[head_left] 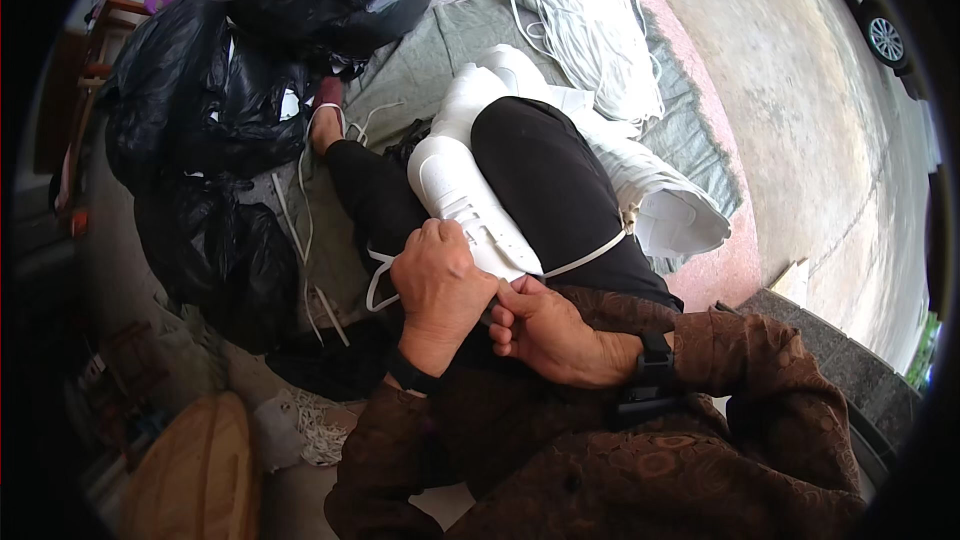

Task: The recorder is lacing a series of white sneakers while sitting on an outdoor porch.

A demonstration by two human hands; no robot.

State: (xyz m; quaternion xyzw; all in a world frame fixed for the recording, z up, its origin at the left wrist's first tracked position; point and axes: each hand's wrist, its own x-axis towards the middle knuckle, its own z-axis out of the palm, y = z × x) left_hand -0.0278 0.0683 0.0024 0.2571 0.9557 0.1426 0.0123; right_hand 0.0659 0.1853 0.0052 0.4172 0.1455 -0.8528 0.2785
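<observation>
A white shoe upper (pixel 455 180) with eyelets lies between my black-trousered thighs, its toe pointing away from me. My left hand (pixel 440 280) is closed over its left edge, and a loop of white shoelace (pixel 377 283) comes out beside the fingers. My right hand (pixel 548 330) pinches at the upper's near end, thumb against fingers and almost touching my left hand; what is between its fingertips is hidden. A pale cord (pixel 590 258) runs from there across my right thigh to a knot. More white uppers (pixel 470 95) lie just beyond this one.
To the right, a nested stack of white uppers (pixel 660 190) rests on a grey-green cloth (pixel 690 135). Beyond it spreads a big bundle of white laces (pixel 590 30). Black plastic bags (pixel 185 90) crowd the left, above loose laces (pixel 300 230). A wooden round-topped piece (pixel 200 470) stands lower left.
</observation>
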